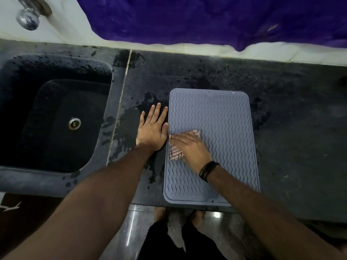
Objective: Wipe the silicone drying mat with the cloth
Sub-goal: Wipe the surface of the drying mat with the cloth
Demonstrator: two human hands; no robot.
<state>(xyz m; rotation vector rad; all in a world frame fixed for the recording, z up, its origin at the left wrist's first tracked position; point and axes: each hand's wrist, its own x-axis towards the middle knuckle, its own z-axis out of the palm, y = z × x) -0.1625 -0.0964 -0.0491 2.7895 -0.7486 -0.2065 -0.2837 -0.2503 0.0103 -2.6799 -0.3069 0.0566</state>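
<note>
- Our right hand (191, 147) presses the striped cloth (175, 154) flat against the left edge of the grey mat (221, 117), fingers spread over it.
- Our left hand (153, 128) lies open on the wet counter (291, 109), just beside that edge.
- The mat's long axis runs away from us; most of the mat lies to the right of the cloth and beyond it.

Items counted: one grey wavy-ribbed silicone drying mat (216, 117); one pink striped cloth (175, 153); one dark stone sink (56, 113) with one metal drain (74, 123); one purple fabric (216, 19); two hands, left hand (152, 131) and right hand (191, 149).
</note>
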